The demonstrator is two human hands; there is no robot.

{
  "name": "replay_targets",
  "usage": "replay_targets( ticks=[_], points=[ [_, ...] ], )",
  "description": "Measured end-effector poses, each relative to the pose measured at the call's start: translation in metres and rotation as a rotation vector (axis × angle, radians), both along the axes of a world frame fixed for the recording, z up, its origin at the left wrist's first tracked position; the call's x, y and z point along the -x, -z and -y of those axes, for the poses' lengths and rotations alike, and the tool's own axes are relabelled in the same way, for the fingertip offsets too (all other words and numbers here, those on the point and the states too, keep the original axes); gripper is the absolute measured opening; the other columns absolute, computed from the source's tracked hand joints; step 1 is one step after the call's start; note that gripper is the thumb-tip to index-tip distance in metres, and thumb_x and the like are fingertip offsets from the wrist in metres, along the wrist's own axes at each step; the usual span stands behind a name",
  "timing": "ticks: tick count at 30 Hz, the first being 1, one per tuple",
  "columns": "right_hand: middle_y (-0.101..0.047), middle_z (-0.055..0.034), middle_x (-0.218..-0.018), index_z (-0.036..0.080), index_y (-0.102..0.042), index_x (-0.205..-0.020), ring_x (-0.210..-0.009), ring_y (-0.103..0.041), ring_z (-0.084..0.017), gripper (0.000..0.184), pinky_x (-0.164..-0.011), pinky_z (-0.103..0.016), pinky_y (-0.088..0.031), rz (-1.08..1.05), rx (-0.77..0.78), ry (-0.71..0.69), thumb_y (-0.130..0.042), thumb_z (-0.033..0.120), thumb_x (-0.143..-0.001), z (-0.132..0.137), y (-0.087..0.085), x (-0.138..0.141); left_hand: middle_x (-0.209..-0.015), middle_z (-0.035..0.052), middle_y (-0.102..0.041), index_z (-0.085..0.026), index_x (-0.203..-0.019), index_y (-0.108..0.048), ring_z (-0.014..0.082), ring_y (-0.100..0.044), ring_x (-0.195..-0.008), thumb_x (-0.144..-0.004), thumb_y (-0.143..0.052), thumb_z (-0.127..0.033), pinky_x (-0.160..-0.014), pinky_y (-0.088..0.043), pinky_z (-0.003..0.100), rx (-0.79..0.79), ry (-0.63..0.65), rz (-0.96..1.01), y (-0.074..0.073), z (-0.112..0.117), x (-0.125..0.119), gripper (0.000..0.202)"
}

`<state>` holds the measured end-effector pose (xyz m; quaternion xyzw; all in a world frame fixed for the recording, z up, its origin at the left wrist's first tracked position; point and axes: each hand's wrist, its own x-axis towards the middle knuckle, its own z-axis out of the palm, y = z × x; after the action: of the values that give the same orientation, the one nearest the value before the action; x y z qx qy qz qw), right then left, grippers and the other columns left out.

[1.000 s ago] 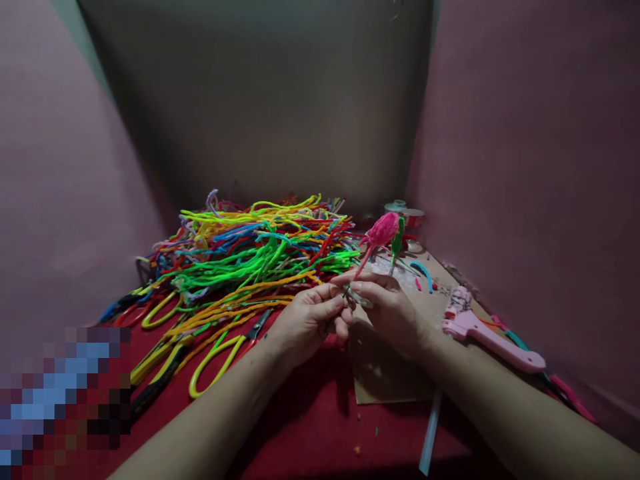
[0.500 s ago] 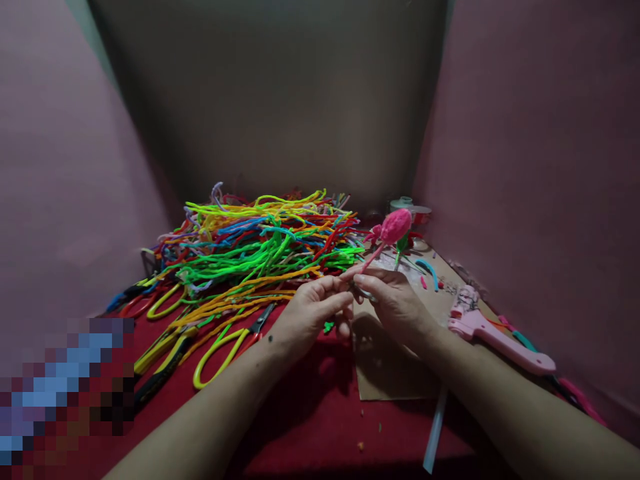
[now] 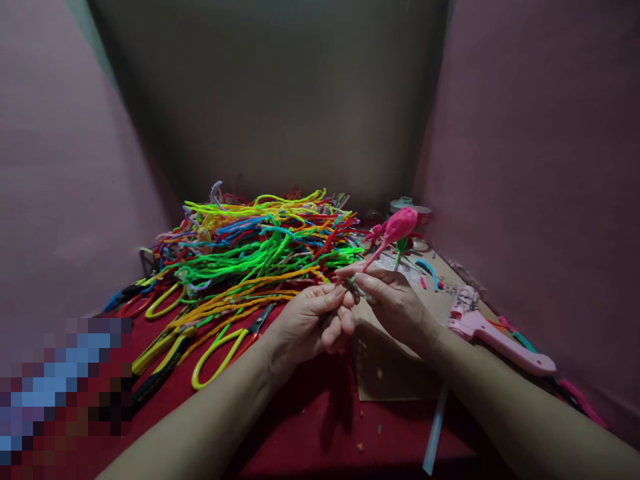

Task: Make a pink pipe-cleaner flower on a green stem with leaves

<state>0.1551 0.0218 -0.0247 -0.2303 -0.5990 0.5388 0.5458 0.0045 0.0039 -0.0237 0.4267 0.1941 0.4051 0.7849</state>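
Observation:
A pink fuzzy flower bud (image 3: 401, 225) on a thin pink stem (image 3: 374, 257) tilts up and to the right, seemingly made of pipe cleaner. The stem runs down into my right hand (image 3: 397, 300), whose thumb and fingers are closed around it. My left hand (image 3: 317, 317) pinches the stem's lower end, where a thin dark strand shows between the two hands. What exactly the left fingertips press on is partly hidden.
A heap of colourful pipe cleaners (image 3: 265, 240) lies behind my left hand. Yellow-handled scissors (image 3: 220, 353) and yellow-black pliers (image 3: 173, 353) lie left. A pink glue gun (image 3: 510, 343) with a glue stick (image 3: 436, 430) and cardboard (image 3: 395, 373) lie on the right.
The bud has turned and risen slightly to the right. My left fingers have shifted round the stem's lower end, and the thin strand shows between my hands.

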Motion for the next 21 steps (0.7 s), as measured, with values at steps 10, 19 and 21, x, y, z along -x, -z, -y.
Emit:
replay_targets(
  ticks=[10,19,21],
  points=[
    [-0.064,0.0009,-0.075,0.025,-0.072,-0.088,-0.073,-0.055,-0.013,0.014,-0.073,-0.029,-0.040,-0.012,-0.019,-0.016,-0.060,0.027,-0.081,0.0003,-0.0016,-0.0011,-0.049,0.0018,-0.063,-0.010,-0.077,-0.060,0.0047,-0.042,-0.025,-0.086,-0.049,-0.027,-0.031,-0.040,0.016,-0.004,0.051,0.052,0.0009,0.0002,0.0003,0.022],
    [-0.066,0.0004,-0.076,0.025,-0.073,-0.076,-0.074,-0.056,-0.014,0.006,-0.072,-0.029,-0.042,-0.115,0.027,-0.023,-0.068,0.024,-0.073,-0.0008,-0.0032,-0.0001,-0.042,-0.0014,-0.057,-0.011,-0.076,-0.060,0.0028,-0.032,-0.022,-0.086,-0.050,-0.025,-0.028,-0.035,0.014,0.039,0.040,0.117,0.0015,0.0027,-0.0020,0.020],
    [-0.067,0.0003,-0.076,0.025,-0.073,-0.075,-0.072,-0.056,-0.013,0.005,-0.068,-0.028,-0.043,-0.156,0.082,-0.061,-0.069,0.024,-0.071,0.0003,-0.0052,0.0007,-0.042,-0.0018,-0.056,-0.011,-0.076,-0.060,0.0028,-0.032,-0.022,-0.086,-0.050,-0.026,-0.027,-0.035,0.014,0.041,0.044,0.117,0.0025,0.0029,-0.0029,0.021]
  ],
)
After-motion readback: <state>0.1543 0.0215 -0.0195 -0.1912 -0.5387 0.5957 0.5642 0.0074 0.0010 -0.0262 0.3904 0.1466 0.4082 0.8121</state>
